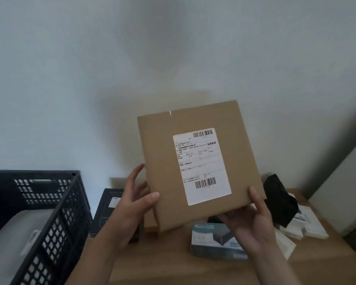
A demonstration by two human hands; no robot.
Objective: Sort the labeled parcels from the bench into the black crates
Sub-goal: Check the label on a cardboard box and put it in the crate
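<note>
A flat brown cardboard parcel [164, 153] with a white shipping label [201, 165] is held upright in the air above the wooden bench [164, 262], label facing me. My left hand [136, 200] grips its lower left edge, thumb on the front. My right hand [253, 221] holds the lower right corner from below, thumb on the front face. A black slotted crate [56, 219] stands at the left; a white bag with a label lies inside it.
On the bench lie a dark box [105, 210] with a small label, a blue-white carton [212, 243], a black bag [280, 200] and several white packets [308, 225] at the right. A pale wall rises behind the bench.
</note>
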